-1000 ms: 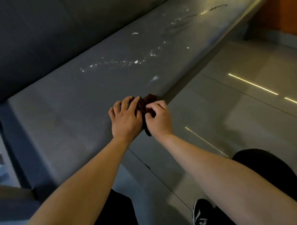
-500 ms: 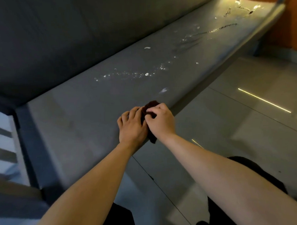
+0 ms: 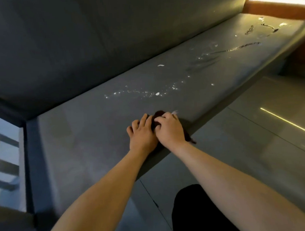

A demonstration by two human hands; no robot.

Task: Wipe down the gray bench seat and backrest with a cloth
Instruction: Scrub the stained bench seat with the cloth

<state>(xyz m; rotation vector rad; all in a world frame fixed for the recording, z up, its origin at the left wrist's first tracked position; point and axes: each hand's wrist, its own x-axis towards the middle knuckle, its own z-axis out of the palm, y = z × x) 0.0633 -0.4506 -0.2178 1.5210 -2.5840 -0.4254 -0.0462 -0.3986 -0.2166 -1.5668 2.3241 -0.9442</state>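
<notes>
Honestly, right grip point(image 3: 170, 130) is bunching the dark cloth point(image 3: 159, 114) at the front edge of the surface point(image 3: 82, 136), left grip point(image 3: 142, 135) pressing flat beside it, and a corner is dangling off, so it's risking slipping floorward. Farther along, droplets point(image 3: 143, 93) and streaks point(image 3: 240, 48) are waiting; a wadded cloth would probably just be smearing them.

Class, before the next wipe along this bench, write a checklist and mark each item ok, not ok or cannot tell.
1. Grip: ok; right hand bunches the dark cloth, left hand presses beside it.
2. Contact: ok; cloth lies on the seat, at its front edge.
3. Surface ahead: not ok; droplets and streaks lie beyond the hands.
4. Wiped backrest: cannot tell.
5. Cloth clean: cannot tell, too dark.
</notes>
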